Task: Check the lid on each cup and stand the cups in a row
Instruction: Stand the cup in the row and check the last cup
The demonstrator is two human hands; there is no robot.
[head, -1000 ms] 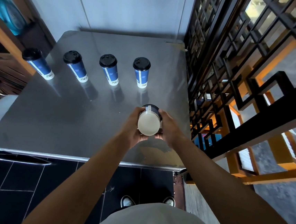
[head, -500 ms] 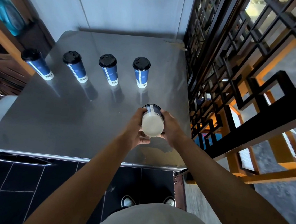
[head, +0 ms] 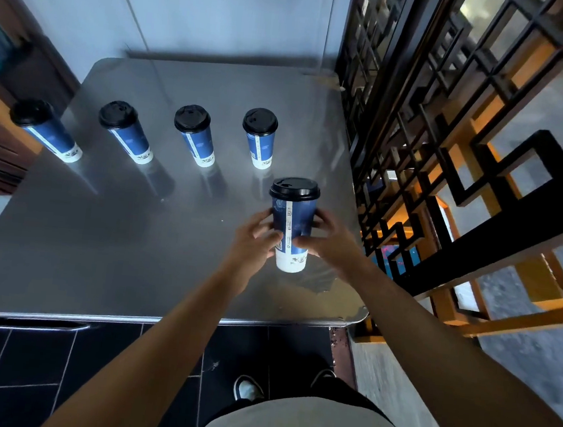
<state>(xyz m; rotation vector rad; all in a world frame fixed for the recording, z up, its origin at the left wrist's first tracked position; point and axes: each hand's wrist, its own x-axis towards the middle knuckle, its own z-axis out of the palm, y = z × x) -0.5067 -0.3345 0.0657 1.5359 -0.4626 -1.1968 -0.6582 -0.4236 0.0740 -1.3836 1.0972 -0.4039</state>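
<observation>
Between both hands [head: 291,240], blue cup [head: 292,223], label unreadable

Five blue cups are in view, each capped with a black lid: four stand on the metal desk [head: 106,231], namely the first cup [head: 52,134], second cup [head: 127,136], third cup [head: 197,140] and fourth cup [head: 260,142]; the fifth cup [head: 292,226] sits between two hands, the left hand [head: 253,241] and right hand [head: 330,244]. Two shoes [head: 248,387] show below.

Lattice screen [head: 453,133] boxes me in tight on the right. Four lidded cups [head: 191,134] lined across the far half of the steel table [head: 98,247], gaps between them, and open tabletop to my left
</observation>
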